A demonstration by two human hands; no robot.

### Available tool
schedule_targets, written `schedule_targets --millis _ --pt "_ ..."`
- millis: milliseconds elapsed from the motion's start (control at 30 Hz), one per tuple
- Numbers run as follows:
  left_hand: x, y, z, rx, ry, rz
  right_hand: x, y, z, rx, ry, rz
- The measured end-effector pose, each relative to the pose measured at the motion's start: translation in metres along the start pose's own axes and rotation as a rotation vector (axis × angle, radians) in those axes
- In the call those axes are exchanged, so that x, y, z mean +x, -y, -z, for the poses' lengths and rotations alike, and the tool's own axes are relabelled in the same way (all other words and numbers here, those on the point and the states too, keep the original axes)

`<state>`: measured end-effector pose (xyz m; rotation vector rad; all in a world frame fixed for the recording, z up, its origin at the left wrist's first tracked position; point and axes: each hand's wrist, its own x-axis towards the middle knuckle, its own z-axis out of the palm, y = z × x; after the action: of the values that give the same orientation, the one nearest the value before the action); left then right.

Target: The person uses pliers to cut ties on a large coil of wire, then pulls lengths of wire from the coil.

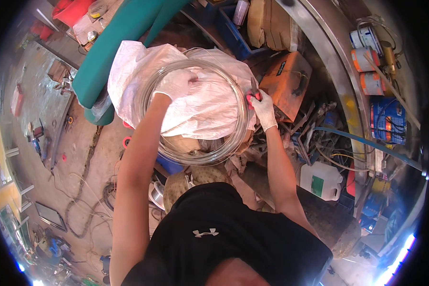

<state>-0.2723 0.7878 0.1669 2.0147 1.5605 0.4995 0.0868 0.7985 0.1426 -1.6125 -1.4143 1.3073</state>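
Note:
A large coil of thin silvery wire rests on a crumpled white sack in front of me. My left hand, in a white glove, reaches over the coil's left side, its fingers closed above the middle of the sack. Whatever may be between those fingertips is too small to make out. At the coil's right edge, my gloved right hand grips red-handled pliers, their dark jaws pointing up and away from me. A loose strand of wire arcs above the coil's far side.
An orange metal box and a heap of scrap metal lie to the right. Beyond them stand a white jerrycan and several cans. A green curved piece extends at the far left. Cables trail across the floor.

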Motion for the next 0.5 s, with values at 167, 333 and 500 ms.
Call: schedule_targets --millis 167,333,500 --pt "0.018 -0.020 0.042 0.141 0.185 -0.030 -0.001 0.012 -0.007 -0.030 0.033 -0.019" --pt "0.049 -0.011 0.015 0.365 0.156 -0.251 -0.001 0.014 -0.011 -0.005 0.079 -0.032" --pt "0.073 -0.025 -0.005 0.601 0.201 -0.399 -0.002 0.002 -0.018 -0.136 -0.022 0.123"
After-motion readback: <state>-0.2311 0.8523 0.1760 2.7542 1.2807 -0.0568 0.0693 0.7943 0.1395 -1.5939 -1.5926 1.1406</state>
